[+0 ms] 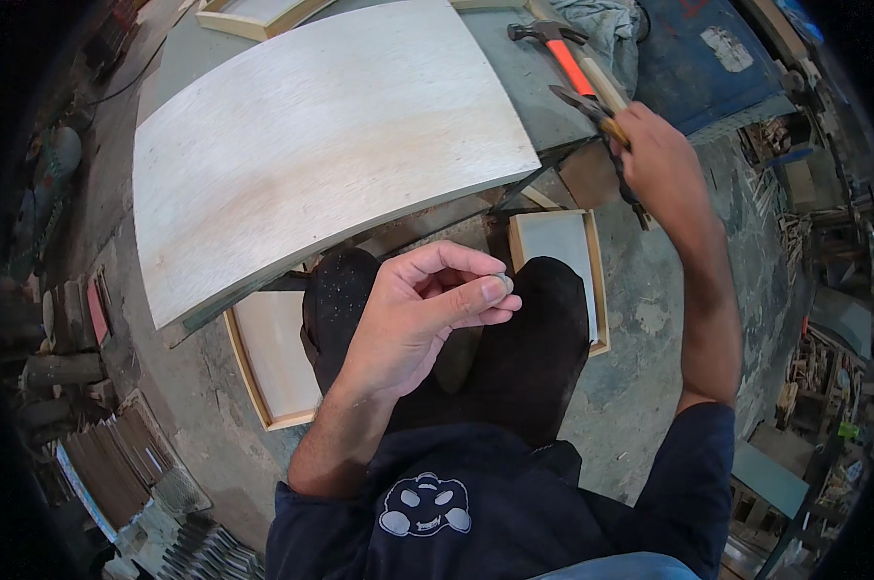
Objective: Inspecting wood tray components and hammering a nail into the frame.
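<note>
My left hand (427, 314) is raised over my lap, thumb and index finger pinched together. A tiny greyish thing shows at the fingertips, too small to name. My right hand (661, 164) is closed at the right edge of the bench, its fingers curled over tool handles. At those fingers are pliers (584, 104) with dark jaws and a yellowish handle, and a pale wooden handle (606, 85). A claw hammer (553, 41) with a dark head and orange shaft lies alongside. Which tool the hand grips is hidden.
A large pale board (330, 126) covers most of the bench (509, 63) before me. Shallow wooden trays (272, 362) stand low on both sides of my knees. A blue metal surface (693, 58) and crumpled cloth (601, 29) are at the far right. Scrap wood lines the floor's edges.
</note>
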